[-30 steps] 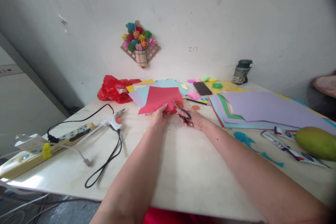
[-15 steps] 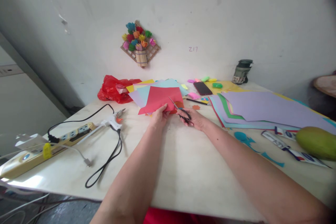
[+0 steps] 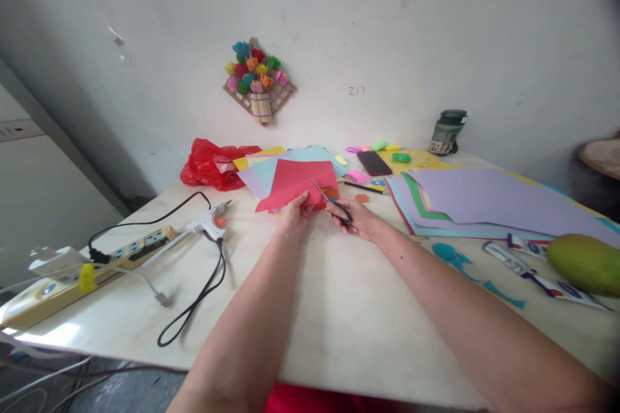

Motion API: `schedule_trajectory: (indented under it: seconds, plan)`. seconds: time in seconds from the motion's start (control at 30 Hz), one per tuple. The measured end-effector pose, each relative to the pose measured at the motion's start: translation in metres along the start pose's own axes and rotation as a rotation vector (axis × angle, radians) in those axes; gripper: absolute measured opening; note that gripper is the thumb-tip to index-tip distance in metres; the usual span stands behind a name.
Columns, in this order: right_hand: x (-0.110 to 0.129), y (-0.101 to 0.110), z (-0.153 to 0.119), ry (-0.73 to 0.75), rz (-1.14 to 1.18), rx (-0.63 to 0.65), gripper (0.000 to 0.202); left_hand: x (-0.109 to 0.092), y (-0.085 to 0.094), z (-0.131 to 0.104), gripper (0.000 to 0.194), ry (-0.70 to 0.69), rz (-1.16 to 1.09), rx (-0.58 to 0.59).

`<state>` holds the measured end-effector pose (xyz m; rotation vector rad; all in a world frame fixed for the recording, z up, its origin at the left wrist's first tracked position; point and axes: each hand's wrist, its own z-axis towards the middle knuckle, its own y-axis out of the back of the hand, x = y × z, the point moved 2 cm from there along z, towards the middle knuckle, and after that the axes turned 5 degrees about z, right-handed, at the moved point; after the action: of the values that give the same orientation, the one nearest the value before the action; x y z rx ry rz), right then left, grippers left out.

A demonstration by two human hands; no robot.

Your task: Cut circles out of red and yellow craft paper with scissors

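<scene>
A sheet of red paper (image 3: 300, 179) is pinched along its near edge by my left hand (image 3: 294, 213), thumb on top. My right hand (image 3: 358, 218) grips a pair of scissors (image 3: 341, 210) with black handles, its fingers in the loops. The blades point up and left and lie over the right part of the red sheet. Behind and beneath the red sheet is a fanned pile of pale blue, lilac and yellow paper (image 3: 264, 174). Small orange paper pieces show close to the scissors, one an orange cut-out (image 3: 361, 198) on the table.
A glue gun (image 3: 211, 226) with its cord and a power strip (image 3: 130, 251) lie left, near a red plastic bag (image 3: 208, 164). Rightward are large coloured sheets (image 3: 484, 200), blue scraps (image 3: 450, 253), glue tubes (image 3: 508, 259) and a green fruit (image 3: 584, 263). A phone (image 3: 374, 163) and bottle (image 3: 446, 132) stand farther back.
Almost nothing differs. The scissors' blades look slightly closer together, and both hands stay in the same place on the red paper and the scissors.
</scene>
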<state>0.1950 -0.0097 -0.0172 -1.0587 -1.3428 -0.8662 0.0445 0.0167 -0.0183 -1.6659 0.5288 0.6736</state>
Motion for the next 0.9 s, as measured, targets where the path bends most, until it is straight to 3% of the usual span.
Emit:
schedule_trajectory:
  seconds: [0.3,0.67,0.9]
  plan:
    - [-0.0002,-0.0019,0.0015,0.009,-0.023,-0.028,0.029,0.0,0.0004,-0.0011,0.01,0.092,0.106,-0.002]
    - [-0.0041,-0.0006,0.003,-0.006,-0.026,-0.014,0.032,0.0019,0.0011,0.0003,0.01,0.059,0.068,-0.044]
    - [0.004,-0.0042,-0.0032,0.002,-0.012,-0.014,0.037,0.0025,-0.0008,-0.0034,0.006,0.087,0.086,-0.004]
